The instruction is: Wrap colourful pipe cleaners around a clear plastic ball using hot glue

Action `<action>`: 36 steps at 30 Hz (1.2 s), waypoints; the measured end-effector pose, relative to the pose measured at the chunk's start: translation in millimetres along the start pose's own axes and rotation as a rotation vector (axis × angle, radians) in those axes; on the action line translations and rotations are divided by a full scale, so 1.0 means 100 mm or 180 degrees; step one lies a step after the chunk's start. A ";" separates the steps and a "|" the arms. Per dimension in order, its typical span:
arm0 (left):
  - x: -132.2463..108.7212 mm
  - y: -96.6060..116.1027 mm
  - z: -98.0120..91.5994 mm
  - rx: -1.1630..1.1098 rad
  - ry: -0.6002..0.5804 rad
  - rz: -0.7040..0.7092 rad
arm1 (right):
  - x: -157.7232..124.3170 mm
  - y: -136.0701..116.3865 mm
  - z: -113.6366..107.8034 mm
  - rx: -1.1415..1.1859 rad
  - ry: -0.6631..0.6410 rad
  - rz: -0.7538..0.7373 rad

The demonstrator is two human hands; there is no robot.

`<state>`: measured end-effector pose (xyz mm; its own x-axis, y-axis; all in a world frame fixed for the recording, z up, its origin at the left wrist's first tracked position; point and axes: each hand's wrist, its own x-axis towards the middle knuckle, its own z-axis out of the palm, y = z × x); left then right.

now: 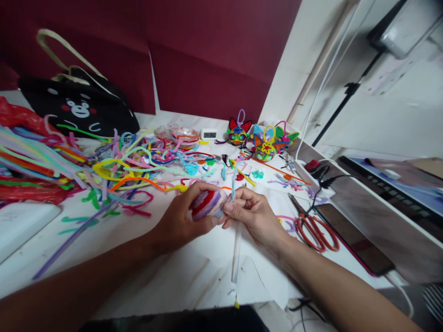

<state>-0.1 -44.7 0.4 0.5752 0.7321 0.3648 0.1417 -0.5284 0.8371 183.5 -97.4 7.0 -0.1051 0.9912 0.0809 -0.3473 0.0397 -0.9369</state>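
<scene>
centrally, your left hand is clamped on a striped ball, the hub of this clock, banded in red, purple and paler tones. at three o'clock, your right hand pinches a light-blue fuzzy stem between thumb and forefinger, its free length rising toward one. the hands work close together; whether the stem's hidden end is fastened, you cannot tell from this view. for a neat lay, it would be best to press the stem down close to the pinch, snug against the neighbouring band, and turn the ball rather than tug. farther out, scissors and a phone lie just past three; a cat-eared ornament sits at one, a small digital clock at twelve, and loose coloured stems between nine and ten.
</scene>
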 end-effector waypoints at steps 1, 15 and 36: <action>0.00 0.00 -0.01 0.0014 -0.0012 0.0027 | 0.00 0.00 -0.01 -0.0051 -0.0002 -0.0030; -0.01 -0.02 -0.01 0.0101 -0.0054 0.0115 | 0.01 0.03 0.02 -0.0245 0.0370 -0.0303; 0.00 -0.04 -0.04 0.0035 -0.0029 0.0489 | 0.01 0.00 0.05 0.0463 0.0342 0.0075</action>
<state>-4.3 -41.1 -0.9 0.5981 0.6384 0.4844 0.0602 -0.6385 0.7673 178.7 -97.5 8.9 -0.0175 0.9997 0.0154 -0.4778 0.0051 -0.8784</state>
